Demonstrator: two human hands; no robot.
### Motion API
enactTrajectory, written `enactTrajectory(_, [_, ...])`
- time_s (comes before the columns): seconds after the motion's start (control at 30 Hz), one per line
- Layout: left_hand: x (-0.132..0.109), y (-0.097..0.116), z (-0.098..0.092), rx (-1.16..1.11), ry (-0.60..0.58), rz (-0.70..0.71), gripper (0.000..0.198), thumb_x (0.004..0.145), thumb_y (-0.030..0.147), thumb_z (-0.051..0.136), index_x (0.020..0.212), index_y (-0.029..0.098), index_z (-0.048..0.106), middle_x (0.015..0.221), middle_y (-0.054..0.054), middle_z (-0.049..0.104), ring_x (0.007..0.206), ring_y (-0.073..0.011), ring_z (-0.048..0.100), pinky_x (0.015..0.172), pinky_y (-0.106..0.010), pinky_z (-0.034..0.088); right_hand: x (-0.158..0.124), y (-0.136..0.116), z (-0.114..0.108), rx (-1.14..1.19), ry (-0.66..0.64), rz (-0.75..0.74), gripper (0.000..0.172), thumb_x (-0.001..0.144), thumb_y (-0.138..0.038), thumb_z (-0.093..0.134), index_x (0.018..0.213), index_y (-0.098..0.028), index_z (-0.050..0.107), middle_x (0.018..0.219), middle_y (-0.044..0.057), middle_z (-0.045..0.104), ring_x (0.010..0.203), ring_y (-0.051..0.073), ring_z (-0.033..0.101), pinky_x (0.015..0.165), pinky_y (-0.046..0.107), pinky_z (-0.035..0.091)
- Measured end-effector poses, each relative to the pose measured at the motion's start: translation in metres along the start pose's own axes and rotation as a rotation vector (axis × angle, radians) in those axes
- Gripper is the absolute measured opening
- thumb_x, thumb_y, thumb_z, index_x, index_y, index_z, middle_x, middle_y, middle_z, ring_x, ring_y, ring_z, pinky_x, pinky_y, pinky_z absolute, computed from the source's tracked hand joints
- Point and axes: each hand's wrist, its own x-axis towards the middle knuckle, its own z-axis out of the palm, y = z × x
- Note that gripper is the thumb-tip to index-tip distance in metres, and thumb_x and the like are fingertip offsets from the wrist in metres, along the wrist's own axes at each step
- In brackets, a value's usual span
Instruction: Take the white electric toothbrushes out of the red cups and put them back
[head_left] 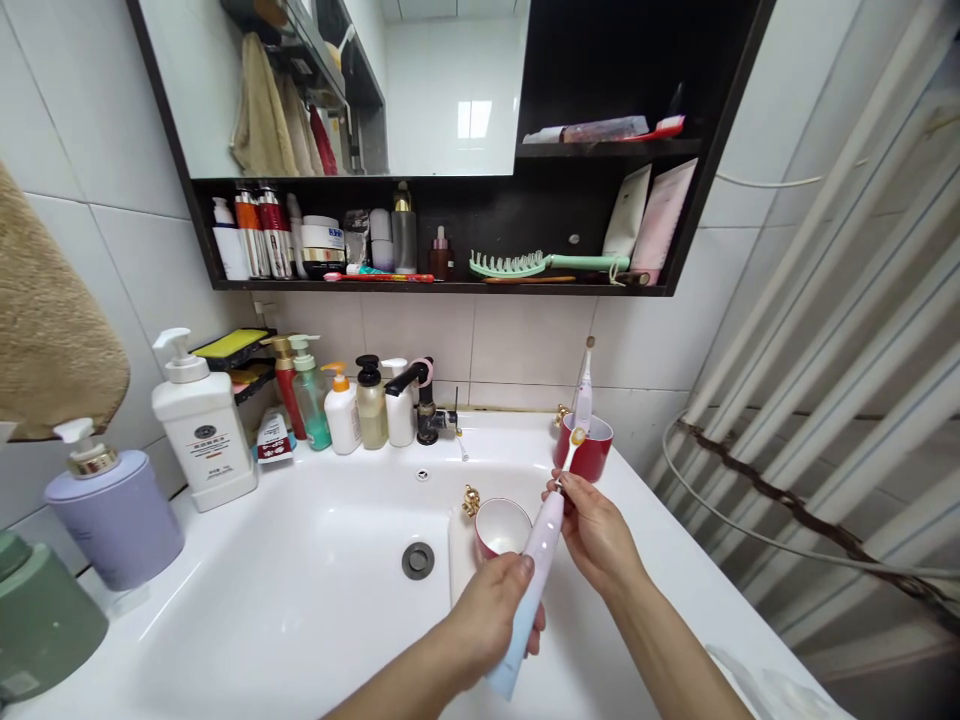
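My left hand [487, 612] is wrapped round the pink-to-blue handle of an electric toothbrush [545, 528], tilted up and to the right over the basin. At its upper end, the fingers of my right hand [600, 528] are closed on the white neck of the brush head [574, 447]; whether the head is fully seated I cannot tell, as fingers cover the joint. Just left of the handle is a red cup with a white inside [484, 549]. Behind my right hand, a second red cup [599, 456] holds another electric toothbrush [584, 397] upright.
The white sink [300, 560] has a drain [418, 561] and a black faucet [427, 415]. Several pump bottles line its back and left edges, including a white bottle [210, 440] and a purple one [120, 520]. Above hangs a dark cabinet with a green hairbrush [517, 264]. White radiator pipes [847, 330] stand right.
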Motion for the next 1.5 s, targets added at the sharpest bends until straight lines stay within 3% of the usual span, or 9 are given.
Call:
enactTrajectory(0.17, [0.0, 0.001, -0.003, 0.21, 0.102, 0.012, 0.037, 0.065, 0.053, 0.029, 0.066, 0.017, 0.036, 0.05, 0.004, 0.042, 0.035, -0.0042, 0.037, 0.037, -0.017, 0.028, 0.0, 0.005, 0.002, 0.006, 0.055, -0.008, 0.014, 0.055, -0.024, 0.057, 0.065, -0.017, 0.051, 0.054, -0.004, 0.05, 0.051, 0.006, 0.049, 0.051, 0.015, 0.042])
enactTrajectory(0.33, [-0.002, -0.008, 0.004, 0.063, -0.064, -0.093, 0.04, 0.063, 0.056, 0.028, 0.069, 0.016, 0.035, 0.049, 0.003, 0.043, 0.033, -0.0043, 0.036, 0.034, -0.017, 0.026, 0.007, 0.0, -0.008, 0.005, 0.124, -0.051, 0.016, 0.053, -0.026, 0.058, 0.065, -0.018, 0.05, 0.057, -0.005, 0.051, 0.042, 0.004, 0.044, 0.038, 0.015, 0.039])
enactTrajectory(0.4, [-0.001, -0.01, 0.005, 0.05, -0.027, -0.09, 0.041, 0.063, 0.056, 0.03, 0.068, 0.016, 0.036, 0.049, 0.004, 0.043, 0.032, -0.0043, 0.036, 0.034, -0.017, 0.025, 0.012, -0.002, -0.015, -0.056, 0.109, -0.037, 0.019, 0.052, -0.027, 0.059, 0.066, -0.017, 0.051, 0.062, -0.003, 0.052, 0.047, 0.005, 0.047, 0.039, 0.016, 0.04])
enactTrajectory(0.5, [0.002, -0.004, 0.001, -0.058, 0.131, -0.05, 0.041, 0.064, 0.055, 0.028, 0.067, 0.016, 0.036, 0.05, 0.003, 0.043, 0.034, -0.0043, 0.036, 0.035, -0.018, 0.026, 0.023, -0.001, -0.017, -0.287, 0.101, -0.059, 0.019, 0.053, -0.029, 0.057, 0.066, -0.015, 0.052, 0.06, -0.002, 0.05, 0.049, 0.006, 0.047, 0.043, 0.017, 0.041])
enactTrajectory(0.63, [0.004, 0.009, -0.008, -0.306, 0.284, -0.114, 0.042, 0.065, 0.056, 0.025, 0.069, 0.015, 0.036, 0.051, 0.003, 0.042, 0.035, -0.0044, 0.036, 0.037, -0.018, 0.026, 0.052, 0.013, 0.003, -0.773, 0.066, -0.102, 0.016, 0.058, -0.028, 0.05, 0.068, -0.015, 0.05, 0.052, -0.002, 0.05, 0.045, 0.008, 0.047, 0.043, 0.021, 0.04])
enactTrajectory(0.9, [0.008, 0.009, -0.011, -0.427, 0.287, -0.076, 0.044, 0.062, 0.057, 0.029, 0.073, 0.015, 0.037, 0.053, 0.002, 0.044, 0.035, -0.005, 0.037, 0.036, -0.019, 0.024, 0.133, 0.056, 0.045, -1.215, 0.095, -0.035, 0.01, 0.048, -0.01, 0.05, 0.044, -0.017, 0.046, 0.038, 0.0, 0.049, 0.047, 0.015, 0.052, 0.046, 0.024, 0.037])
enactTrajectory(1.07, [0.011, 0.016, -0.014, -0.415, 0.294, -0.077, 0.05, 0.058, 0.061, 0.028, 0.075, 0.015, 0.035, 0.05, 0.002, 0.044, 0.031, -0.0047, 0.034, 0.034, -0.019, 0.024, 0.15, 0.062, 0.053, -1.426, 0.07, -0.042, 0.013, 0.049, -0.009, 0.048, 0.039, -0.016, 0.047, 0.044, 0.006, 0.053, 0.059, 0.02, 0.054, 0.05, 0.026, 0.037])
enactTrajectory(1.23, [0.012, 0.021, -0.016, -0.449, 0.332, -0.104, 0.047, 0.061, 0.058, 0.028, 0.075, 0.015, 0.034, 0.044, 0.005, 0.04, 0.029, -0.0049, 0.034, 0.033, -0.019, 0.024, 0.147, 0.059, 0.063, -1.547, 0.043, -0.104, 0.009, 0.057, -0.017, 0.047, 0.053, -0.013, 0.053, 0.068, 0.013, 0.056, 0.075, 0.026, 0.051, 0.056, 0.03, 0.036])
enactTrajectory(1.5, [0.015, 0.016, -0.022, -0.518, 0.413, -0.051, 0.039, 0.065, 0.052, 0.031, 0.075, 0.015, 0.038, 0.044, 0.004, 0.043, 0.032, -0.0059, 0.038, 0.037, -0.02, 0.026, 0.131, 0.082, 0.085, -1.504, -0.139, -0.097, 0.024, 0.07, -0.028, 0.044, 0.09, -0.015, 0.048, 0.093, 0.005, 0.049, 0.084, 0.017, 0.047, 0.069, 0.032, 0.038])
